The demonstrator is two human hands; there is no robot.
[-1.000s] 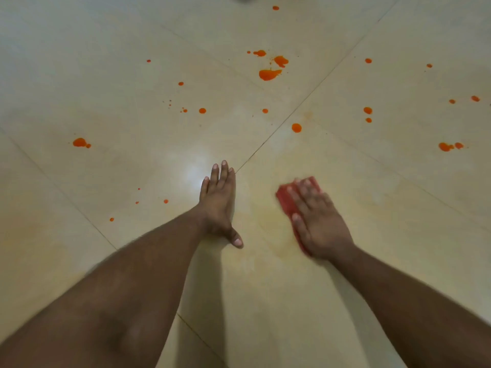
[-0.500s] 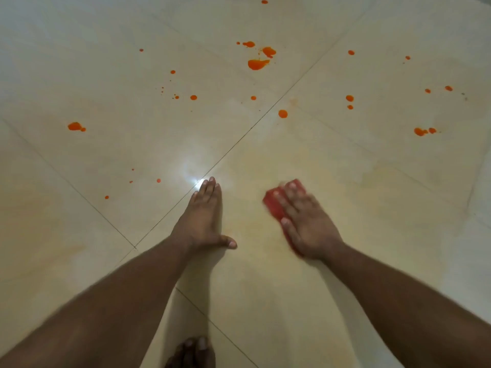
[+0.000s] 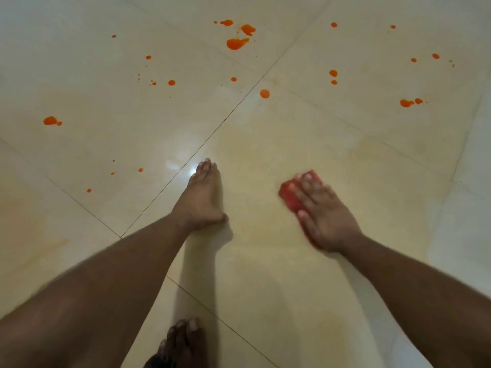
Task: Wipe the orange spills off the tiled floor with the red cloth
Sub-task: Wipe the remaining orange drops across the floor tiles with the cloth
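Observation:
My right hand (image 3: 322, 211) presses flat on the red cloth (image 3: 291, 196), which shows only along the hand's left side and at the fingertips. My left hand (image 3: 203, 199) rests flat on the cream tiled floor (image 3: 265, 274), fingers together, holding nothing. Orange spills dot the floor beyond both hands: a large splash (image 3: 237, 43) at the top centre, a round drop (image 3: 264, 93) straight ahead, a blot (image 3: 51, 120) at the far left, a pair (image 3: 409, 102) at the right. The tile under the cloth carries a faint yellowish smear.
Dark grout lines cross the floor diagonally, meeting near my left forearm. Small orange specks (image 3: 140, 170) lie left of the left hand. My bare toes (image 3: 183, 338) show at the bottom edge. A paler tile strip runs along the right side.
The view has shifted back, so both hands sit lower on the floor and my toes have come into view. The right hand with the cloth has slid a little nearer me.

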